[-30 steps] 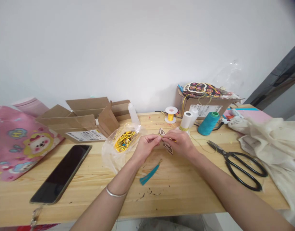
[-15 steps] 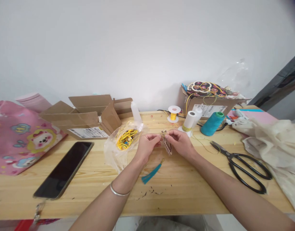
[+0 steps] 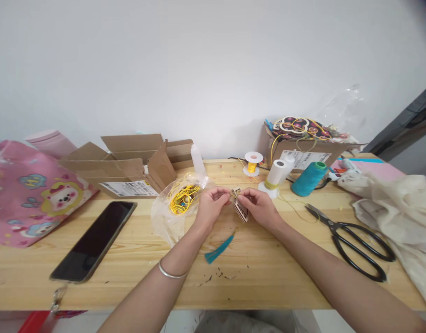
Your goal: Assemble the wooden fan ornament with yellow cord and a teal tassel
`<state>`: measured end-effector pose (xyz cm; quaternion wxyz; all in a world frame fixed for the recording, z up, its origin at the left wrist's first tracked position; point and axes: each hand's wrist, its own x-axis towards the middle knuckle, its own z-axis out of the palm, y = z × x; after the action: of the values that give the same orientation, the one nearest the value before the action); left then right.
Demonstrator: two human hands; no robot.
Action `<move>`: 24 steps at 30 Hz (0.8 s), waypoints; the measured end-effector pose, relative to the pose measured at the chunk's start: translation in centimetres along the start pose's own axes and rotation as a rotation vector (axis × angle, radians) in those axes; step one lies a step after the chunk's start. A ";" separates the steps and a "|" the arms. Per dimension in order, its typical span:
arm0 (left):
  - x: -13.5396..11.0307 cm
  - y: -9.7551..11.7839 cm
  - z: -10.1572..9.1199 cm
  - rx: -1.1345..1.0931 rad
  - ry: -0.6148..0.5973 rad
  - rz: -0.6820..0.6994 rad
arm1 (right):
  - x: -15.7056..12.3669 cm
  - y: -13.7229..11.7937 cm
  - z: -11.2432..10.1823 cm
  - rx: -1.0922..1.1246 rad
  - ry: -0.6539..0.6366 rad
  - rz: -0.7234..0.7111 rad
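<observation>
Between my hands hangs a small flat patterned pendant (image 3: pixel 241 212), cream with dark stripes, with thin cord at its top. My right hand (image 3: pixel 259 206) pinches it near the top edge with thumb and fingers. At its upper left, my left hand (image 3: pixel 213 206) is closed in a pinch by the cord; the fine thread in its fingertips is too small to make out fully. On the table just below my hands lies a teal tassel (image 3: pixel 219 249) with a yellowish loop.
Black-handled scissors (image 3: pixel 337 226), a teal thread cone (image 3: pixel 309 179) and a white spool (image 3: pixel 277 173) stand right. A bag of yellow cord (image 3: pixel 183 199), a phone (image 3: pixel 95 240) and an open cardboard box (image 3: pixel 126 173) lie left. Dark scraps dot the wooden table (image 3: pixel 254 286).
The pendant has turned so more of its patterned face shows. My left fingers have shifted slightly at the cord. The view has moved a little.
</observation>
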<state>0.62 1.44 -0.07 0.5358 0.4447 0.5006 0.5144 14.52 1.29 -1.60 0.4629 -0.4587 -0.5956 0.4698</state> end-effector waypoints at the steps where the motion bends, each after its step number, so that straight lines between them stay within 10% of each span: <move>1: 0.0 0.0 -0.1 0.025 -0.017 0.010 | 0.0 0.0 0.0 0.001 -0.001 0.007; 9: 0.5 -0.2 -0.6 0.213 -0.084 0.072 | 0.0 -0.1 0.1 0.028 0.014 0.029; 17: 0.3 -0.2 -0.8 -0.305 -0.118 -0.208 | 0.0 0.0 0.2 0.050 0.011 0.040; 24: 0.3 0.2 -1.0 -0.286 -0.085 -0.243 | 0.1 0.1 0.2 0.033 0.064 0.049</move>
<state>-0.40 1.73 0.01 0.6725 0.3214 0.4493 0.4925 14.36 1.34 -1.67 0.4775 -0.4802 -0.5614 0.4758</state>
